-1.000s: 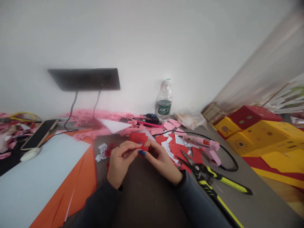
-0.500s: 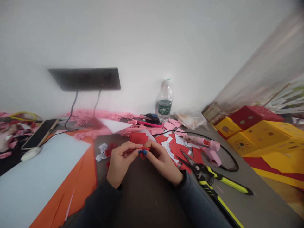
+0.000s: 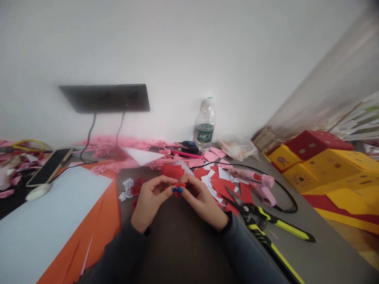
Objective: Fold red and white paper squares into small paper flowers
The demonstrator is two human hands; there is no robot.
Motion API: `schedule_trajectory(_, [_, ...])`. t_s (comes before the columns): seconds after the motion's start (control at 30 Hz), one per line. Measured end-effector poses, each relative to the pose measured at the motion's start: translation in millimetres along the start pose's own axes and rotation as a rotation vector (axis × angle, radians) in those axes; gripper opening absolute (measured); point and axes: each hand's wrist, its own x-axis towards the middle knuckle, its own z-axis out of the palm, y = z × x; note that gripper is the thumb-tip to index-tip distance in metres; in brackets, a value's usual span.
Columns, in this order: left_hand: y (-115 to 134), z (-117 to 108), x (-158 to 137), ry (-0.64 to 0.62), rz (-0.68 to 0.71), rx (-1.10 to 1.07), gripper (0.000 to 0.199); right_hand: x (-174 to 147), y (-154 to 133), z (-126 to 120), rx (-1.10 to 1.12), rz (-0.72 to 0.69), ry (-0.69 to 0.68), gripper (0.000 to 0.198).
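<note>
Between my two hands is a small piece of red paper, partly hidden by the fingers. My left hand pinches its left side, and my right hand pinches the right side; the blue-nailed thumbs almost meet in front of it. Just beyond the fingers lies a stack of red paper squares. Red paper flowers and a white paper flower sit beside my left hand. To the right of my right hand are loose red and white paper pieces.
Long-handled cutters lie at the right, near a pink glue gun with a black cord. A water bottle stands by the wall. White sheets over orange paper and a phone are left. Yellow boxes stand far right.
Both thumbs have shifted slightly around the red paper and sit closer together. My left wrist has moved a little to the left. Both hands keep hold of the paper.
</note>
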Motion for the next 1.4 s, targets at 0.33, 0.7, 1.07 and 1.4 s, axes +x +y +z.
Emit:
schedule_trajectory(0.33, [0.1,0.1,2.1,0.012,-0.011,0.012,0.010,-2.6,2.2,-0.1,-0.037,-0.026,-0.032,0.022])
schedule_trajectory(0.7, [0.2,1.9,1.9,0.023,0.065,-0.060,0.010,0.8,4.9,-0.5,0.079,0.018,0.038,0.023])
schedule_trajectory(1.07, [5.4,3.0,0.9,0.038,0.104,0.147,0.005,1.8,6.1,0.0,0.043,0.023,0.101,0.025])
schedule_trajectory(1.4, [8.8,3.0,-1.1,0.039,0.126,0.287,0.004,0.3,7.2,-1.8,-0.072,0.021,0.083,0.026])
